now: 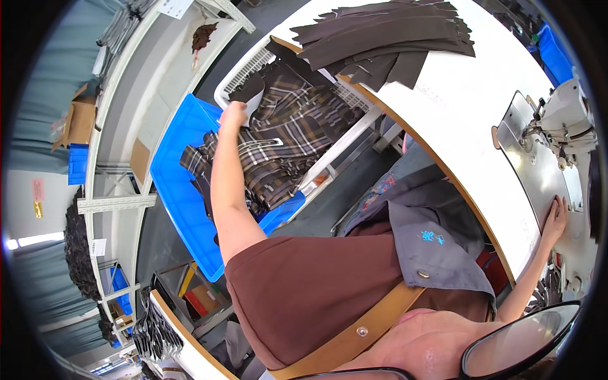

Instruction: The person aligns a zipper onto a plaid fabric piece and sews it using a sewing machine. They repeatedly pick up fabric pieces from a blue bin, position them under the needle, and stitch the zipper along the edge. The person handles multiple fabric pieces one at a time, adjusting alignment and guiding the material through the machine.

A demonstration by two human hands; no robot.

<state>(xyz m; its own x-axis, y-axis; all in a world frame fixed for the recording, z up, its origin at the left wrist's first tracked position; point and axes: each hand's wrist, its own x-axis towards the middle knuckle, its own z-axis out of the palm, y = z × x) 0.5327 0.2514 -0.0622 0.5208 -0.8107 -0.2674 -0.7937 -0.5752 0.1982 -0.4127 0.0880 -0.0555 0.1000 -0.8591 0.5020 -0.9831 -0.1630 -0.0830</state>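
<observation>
My left hand (pixel 233 115), fingers curled and blurred, reaches into the pile of brown plaid fabric (pixel 285 145) in a blue bin (pixel 183 177) and a white plastic basket (pixel 225 92). It is beside a small dark piece (pixel 247 88) with a pale underside; what its fingers grip is unclear. My right hand (pixel 556 218) lies with fingers stretched on the metal plate (pixel 532 183) of a sewing machine (pixel 563 120) at the right. Stacked dark brown cut strips (pixel 386 38) lie on the white tabletop (pixel 456 107) above the basket.
White metal shelving (pixel 111 204) runs along the left, holding a cardboard box (pixel 81 117) and small blue bins (pixel 78 163). Another blue bin (pixel 552 50) is at the upper right. A bundle of black hangers (pixel 155 329) hangs on a bench edge at lower left.
</observation>
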